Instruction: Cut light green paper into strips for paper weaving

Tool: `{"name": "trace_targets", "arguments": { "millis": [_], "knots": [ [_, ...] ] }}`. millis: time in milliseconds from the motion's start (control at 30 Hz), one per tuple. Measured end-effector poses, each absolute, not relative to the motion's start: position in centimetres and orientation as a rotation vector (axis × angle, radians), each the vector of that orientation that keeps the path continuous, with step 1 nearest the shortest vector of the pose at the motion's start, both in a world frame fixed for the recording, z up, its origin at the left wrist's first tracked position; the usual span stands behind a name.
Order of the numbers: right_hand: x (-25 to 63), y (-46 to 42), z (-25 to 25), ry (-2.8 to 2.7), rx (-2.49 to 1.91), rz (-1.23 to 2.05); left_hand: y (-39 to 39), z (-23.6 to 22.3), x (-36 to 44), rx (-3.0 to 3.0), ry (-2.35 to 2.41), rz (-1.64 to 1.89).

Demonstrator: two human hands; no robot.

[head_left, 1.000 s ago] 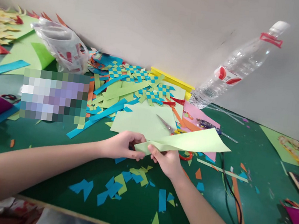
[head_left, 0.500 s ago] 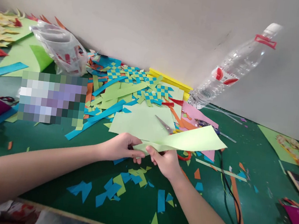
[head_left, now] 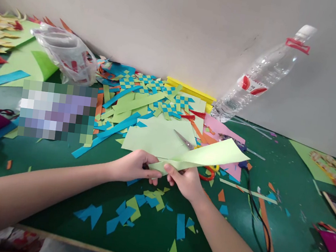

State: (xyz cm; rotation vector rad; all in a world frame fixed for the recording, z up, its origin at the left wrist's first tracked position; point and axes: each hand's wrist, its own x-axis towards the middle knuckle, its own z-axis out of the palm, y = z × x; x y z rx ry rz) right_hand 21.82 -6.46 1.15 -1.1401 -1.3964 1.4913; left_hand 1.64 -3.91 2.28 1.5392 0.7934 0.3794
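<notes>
A light green sheet of paper (head_left: pixel 213 154) is pinched between both hands above the green table, its near edge folded over and its right end sticking up. My left hand (head_left: pixel 138 166) is closed on the left end of the fold, thumb and fingers together. Beside it, my right hand (head_left: pixel 185 180) grips the same fold with the thumb on top. Behind the paper lie scissors (head_left: pixel 184 139) with an orange and yellow handle, partly covered by it. Under their blade is a flat pale green sheet (head_left: pixel 154 136).
Blue and green scraps (head_left: pixel 126 213) litter the green table (head_left: pixel 64 199) in front. Woven checkered pieces (head_left: pixel 170 109) and strips pile up behind. A clear bottle (head_left: pixel 259 80) stands by the wall. A bagged cup (head_left: pixel 69 54) is left, a black cable (head_left: pixel 255 214) right.
The raised right end of the green paper has drawn slightly left and curled more, uncovering more of the scissors' handle. Both hands keep nearly the same grip.
</notes>
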Motion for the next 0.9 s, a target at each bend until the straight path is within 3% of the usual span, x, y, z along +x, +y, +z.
{"name": "trace_targets", "arguments": {
  "millis": [900],
  "knots": [
    [21.55,-6.8,0.73,-1.294,-1.325,1.367,-4.35,2.39,1.8,1.632,0.816,0.33]
  ]
}}
